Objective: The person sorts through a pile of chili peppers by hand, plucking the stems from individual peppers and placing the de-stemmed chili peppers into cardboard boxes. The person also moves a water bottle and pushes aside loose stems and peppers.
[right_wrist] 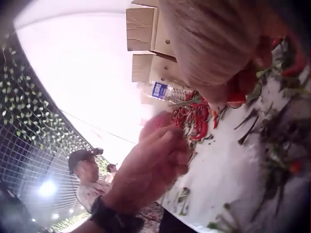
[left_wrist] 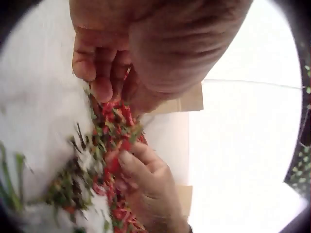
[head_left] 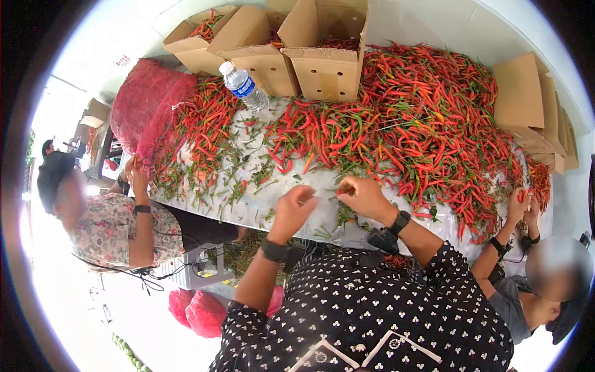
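Note:
My left hand (head_left: 292, 212) hovers over the near edge of the table, fingers loosely bent, with nothing seen in them. In the left wrist view its fingers (left_wrist: 102, 90) hang down in front of the red chillies. To its right, my right hand (head_left: 367, 197) has its fingers curled in at the front of the pile. A red chilli pepper (right_wrist: 236, 98) shows between its thumb and fingers, partly hidden by the hand. Ahead of both hands spreads a big heap of red chilli peppers (head_left: 427, 118) with green stems.
Cardboard boxes (head_left: 325, 65) line the back, and another box (head_left: 520, 93) stands at the right. A water bottle (head_left: 246, 88) is near a red mesh sack (head_left: 145, 102). Loose green stems (head_left: 232, 186) litter the white table cover (head_left: 291, 186). One person works at each side.

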Action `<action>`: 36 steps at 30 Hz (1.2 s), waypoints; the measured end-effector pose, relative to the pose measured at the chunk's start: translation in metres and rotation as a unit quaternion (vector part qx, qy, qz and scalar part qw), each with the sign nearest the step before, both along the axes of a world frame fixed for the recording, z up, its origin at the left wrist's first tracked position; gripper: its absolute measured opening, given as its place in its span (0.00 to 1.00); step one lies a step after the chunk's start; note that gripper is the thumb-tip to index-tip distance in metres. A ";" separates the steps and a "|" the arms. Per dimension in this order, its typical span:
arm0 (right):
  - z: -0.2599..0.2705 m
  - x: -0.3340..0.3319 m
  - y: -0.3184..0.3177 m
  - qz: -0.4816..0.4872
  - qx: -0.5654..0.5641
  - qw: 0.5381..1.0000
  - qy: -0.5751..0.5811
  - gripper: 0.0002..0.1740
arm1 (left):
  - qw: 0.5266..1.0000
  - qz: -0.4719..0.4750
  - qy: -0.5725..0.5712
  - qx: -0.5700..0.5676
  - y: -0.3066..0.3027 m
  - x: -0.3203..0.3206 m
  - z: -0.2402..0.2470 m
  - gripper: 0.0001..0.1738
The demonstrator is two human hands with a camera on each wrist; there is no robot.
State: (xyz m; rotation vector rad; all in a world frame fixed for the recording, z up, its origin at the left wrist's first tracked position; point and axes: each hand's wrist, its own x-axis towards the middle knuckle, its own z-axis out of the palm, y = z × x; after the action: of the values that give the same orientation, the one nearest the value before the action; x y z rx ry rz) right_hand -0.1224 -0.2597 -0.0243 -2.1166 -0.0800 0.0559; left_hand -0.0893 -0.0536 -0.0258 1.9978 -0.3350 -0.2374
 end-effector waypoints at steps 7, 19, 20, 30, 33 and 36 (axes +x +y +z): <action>0.002 -0.026 -0.004 0.010 0.106 0.992 0.062 0.12 | 0.967 -0.100 0.217 -0.088 -0.029 -0.008 0.001 0.08; -0.019 -0.065 -0.086 -0.145 0.458 0.853 0.206 0.12 | 0.951 -0.194 -0.230 0.064 -0.073 0.018 -0.005 0.06; -0.025 -0.063 -0.086 -0.157 0.466 0.851 0.185 0.13 | 0.958 -0.203 -0.187 0.075 -0.080 0.019 -0.012 0.09; -0.045 -0.056 -0.069 -0.217 0.339 0.890 0.214 0.08 | 0.936 -0.236 -0.180 0.188 -0.106 0.005 -0.041 0.06; -0.036 -0.053 -0.059 -0.211 0.229 0.919 0.242 0.10 | 0.953 -0.239 -0.162 0.097 -0.106 0.003 -0.033 0.06; -0.033 -0.050 -0.053 -0.217 0.358 0.878 0.233 0.10 | 0.959 -0.242 -0.123 0.083 -0.104 0.001 -0.021 0.07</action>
State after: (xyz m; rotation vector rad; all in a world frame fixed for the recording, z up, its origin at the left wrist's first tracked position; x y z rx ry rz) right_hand -0.1719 -0.3122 -0.0570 -1.2908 0.5805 0.2287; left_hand -0.0887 -0.1575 -0.0466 2.0878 -0.9967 -0.3308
